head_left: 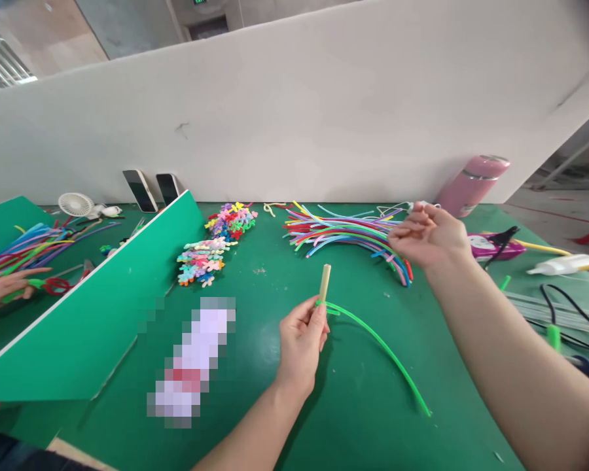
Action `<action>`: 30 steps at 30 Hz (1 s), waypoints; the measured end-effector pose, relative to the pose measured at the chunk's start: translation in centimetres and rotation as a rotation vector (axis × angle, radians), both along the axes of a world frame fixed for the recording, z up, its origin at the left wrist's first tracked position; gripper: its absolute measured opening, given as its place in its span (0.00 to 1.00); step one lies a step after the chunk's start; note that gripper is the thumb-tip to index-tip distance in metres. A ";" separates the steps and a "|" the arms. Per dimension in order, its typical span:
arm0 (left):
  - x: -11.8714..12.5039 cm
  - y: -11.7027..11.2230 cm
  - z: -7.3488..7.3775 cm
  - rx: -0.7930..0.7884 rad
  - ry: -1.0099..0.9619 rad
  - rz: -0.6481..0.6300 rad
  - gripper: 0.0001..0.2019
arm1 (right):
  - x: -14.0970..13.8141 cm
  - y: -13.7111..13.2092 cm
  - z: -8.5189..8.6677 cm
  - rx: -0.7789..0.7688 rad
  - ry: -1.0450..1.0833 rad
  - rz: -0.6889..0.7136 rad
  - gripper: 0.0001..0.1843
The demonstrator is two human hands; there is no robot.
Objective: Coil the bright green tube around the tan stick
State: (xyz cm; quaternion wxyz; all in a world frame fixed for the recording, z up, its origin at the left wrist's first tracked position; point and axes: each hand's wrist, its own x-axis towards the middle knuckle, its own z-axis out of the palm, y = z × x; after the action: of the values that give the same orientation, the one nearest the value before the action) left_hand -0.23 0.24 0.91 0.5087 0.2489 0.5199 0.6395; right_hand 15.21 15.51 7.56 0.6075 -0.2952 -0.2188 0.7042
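Seemingly early on: over the near table [373,425], the left hand [302,343] pinches a pale stick [325,281], a green stem [396,360] bent at it, long tail unfastened (the right hand [434,237], loosely curled, looks empty beside the far bundle [343,230]).

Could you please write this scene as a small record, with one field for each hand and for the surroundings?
Left hand: the left hand holds a pale stick and a bright green stem
Right hand: the right hand is raised, fingers bent, no held object visible
Surface: green table
Far side: multicoloured stems, pink bottle
Beyond the green divider: another person's hand, red-handled scissors
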 end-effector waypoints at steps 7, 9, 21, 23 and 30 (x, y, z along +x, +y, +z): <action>0.5 0.0 -0.3 -0.039 0.044 -0.015 0.16 | 0.3 2.3 5.6 0.097 -0.103 -0.137 0.11; 0.5 0.0 -0.4 -0.038 0.083 -0.070 0.15 | 1.2 3.2 7.0 0.190 -0.222 -0.167 0.12; 0.2 0.1 -0.4 -0.054 0.124 -0.110 0.13 | 8.1 -1.7 5.3 0.310 -1.151 0.038 0.07; 0.1 0.1 -0.6 -0.054 0.129 -0.103 0.13 | 10.3 -4.8 2.3 0.393 -1.581 0.263 0.07; 0.1 0.0 -0.7 -0.061 0.132 -0.110 0.13 | 12.9 -12.2 -4.4 0.071 -2.284 0.361 0.10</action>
State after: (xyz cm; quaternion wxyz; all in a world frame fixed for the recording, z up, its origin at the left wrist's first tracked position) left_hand -0.12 0.24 0.21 0.5149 0.3030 0.5573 0.5766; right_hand 28.14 3.27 3.19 -0.0457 -0.7071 -0.6989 0.0971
